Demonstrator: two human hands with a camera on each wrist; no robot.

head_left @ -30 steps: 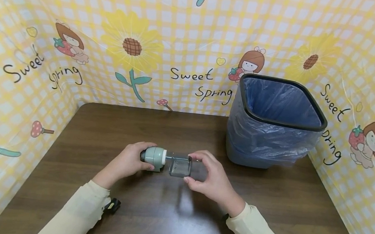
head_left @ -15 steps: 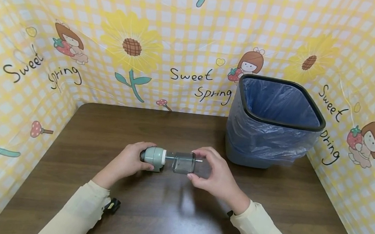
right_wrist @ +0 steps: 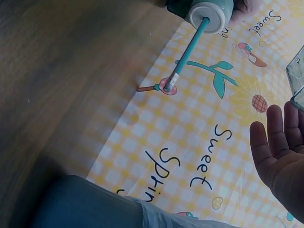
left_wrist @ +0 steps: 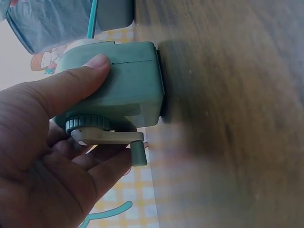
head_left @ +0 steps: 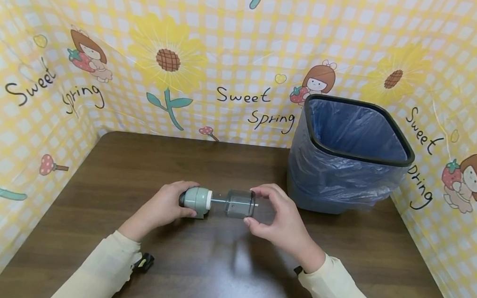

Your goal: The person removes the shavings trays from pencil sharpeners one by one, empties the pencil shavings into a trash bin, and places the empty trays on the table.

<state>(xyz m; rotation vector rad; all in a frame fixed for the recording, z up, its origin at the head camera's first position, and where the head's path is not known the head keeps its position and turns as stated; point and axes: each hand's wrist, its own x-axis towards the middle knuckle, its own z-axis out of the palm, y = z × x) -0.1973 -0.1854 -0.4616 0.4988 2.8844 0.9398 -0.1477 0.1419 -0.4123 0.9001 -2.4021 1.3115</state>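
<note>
In the head view, my left hand (head_left: 170,201) grips a green hand-crank pencil sharpener (head_left: 196,199) at its crank end. The thumb lies across the green body in the left wrist view, and the crank handle (left_wrist: 138,153) sticks out beside the fingers. A teal pencil (right_wrist: 191,50) stands out of the sharpener's white front ring (right_wrist: 207,16), eraser end outward. My right hand (head_left: 280,214) pinches a clear grey shavings drawer (head_left: 240,204) between thumb and fingers. From the head, the drawer overlaps the pencil; in the right wrist view the two are apart.
A bin (head_left: 315,200) with a black rim and blue liner stands at the back right of the brown wooden table (head_left: 169,157). Yellow checked cloth (head_left: 231,39) surrounds the table's back and sides.
My right hand has moved right with the shavings drawer, widening the gap to the sharpener. More of the pencil shows. My left hand and the sharpener have stayed in place.
</note>
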